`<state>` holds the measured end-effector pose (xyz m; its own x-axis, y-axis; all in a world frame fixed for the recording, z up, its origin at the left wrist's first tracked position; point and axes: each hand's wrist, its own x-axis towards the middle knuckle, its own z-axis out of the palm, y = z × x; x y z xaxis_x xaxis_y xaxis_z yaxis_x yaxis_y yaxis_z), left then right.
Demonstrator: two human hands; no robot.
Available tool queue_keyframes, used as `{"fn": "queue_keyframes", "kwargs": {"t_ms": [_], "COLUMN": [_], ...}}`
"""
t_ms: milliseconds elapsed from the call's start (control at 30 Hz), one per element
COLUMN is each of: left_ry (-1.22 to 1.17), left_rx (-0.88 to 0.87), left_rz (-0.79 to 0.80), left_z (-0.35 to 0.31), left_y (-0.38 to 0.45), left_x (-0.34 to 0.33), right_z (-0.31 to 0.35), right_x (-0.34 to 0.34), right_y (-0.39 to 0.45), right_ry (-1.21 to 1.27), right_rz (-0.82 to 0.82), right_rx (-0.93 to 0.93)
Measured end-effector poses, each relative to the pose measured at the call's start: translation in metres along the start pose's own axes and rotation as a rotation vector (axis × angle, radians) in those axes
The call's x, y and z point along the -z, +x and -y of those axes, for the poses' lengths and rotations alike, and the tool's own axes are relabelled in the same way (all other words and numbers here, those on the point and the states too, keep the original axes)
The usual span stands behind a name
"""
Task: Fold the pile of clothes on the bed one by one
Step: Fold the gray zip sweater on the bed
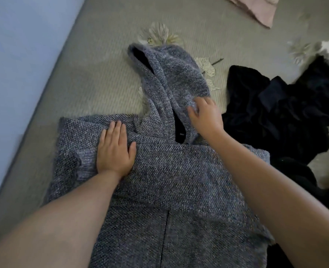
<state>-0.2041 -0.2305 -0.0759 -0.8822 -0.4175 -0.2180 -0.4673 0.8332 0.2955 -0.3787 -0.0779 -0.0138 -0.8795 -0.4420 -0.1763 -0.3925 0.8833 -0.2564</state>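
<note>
Pressing flat on the grey hoodie [159, 171], the left hand [115, 149] keeps its body from sliding on the bed [94, 78], fingers straight. The right hand [204, 117] lies on the hood base, loosely spread, probably to fold it down. The black clothes [275, 117] wait right of it; their shapes are unclear, and the hoodie's hem is cut off.

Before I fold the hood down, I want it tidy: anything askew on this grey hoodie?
Yes. The hood leans left, off the grey hoodie's centre line. The fabric is bunched beside your left hand.
</note>
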Motion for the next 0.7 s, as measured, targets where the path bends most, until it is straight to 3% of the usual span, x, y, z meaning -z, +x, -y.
{"fn": "queue_keyframes", "kwargs": {"t_ms": [133, 267, 400, 467, 700], "left_ry": [0.037, 0.089, 0.108, 0.096, 0.104], "left_rx": [-0.001, 0.009, 0.003, 0.000, -0.018], "left_rz": [0.043, 0.097, 0.107, 0.117, 0.086], "left_z": [-0.002, 0.000, -0.003, -0.004, -0.002], "left_y": [0.004, 0.005, 0.008, 0.007, 0.007], "left_x": [0.000, -0.001, 0.006, 0.007, 0.002], "right_z": [0.017, 0.024, 0.015, 0.015, 0.020], "right_x": [-0.005, -0.007, -0.011, -0.013, 0.006], "right_y": [0.072, 0.117, 0.142, 0.143, 0.105], "right_ry": [0.040, 0.227, 0.127, 0.048, 0.167], "right_rz": [0.031, -0.161, 0.035, 0.062, -0.159], "right_rx": [-0.058, -0.258, -0.435, -0.442, -0.263]}}
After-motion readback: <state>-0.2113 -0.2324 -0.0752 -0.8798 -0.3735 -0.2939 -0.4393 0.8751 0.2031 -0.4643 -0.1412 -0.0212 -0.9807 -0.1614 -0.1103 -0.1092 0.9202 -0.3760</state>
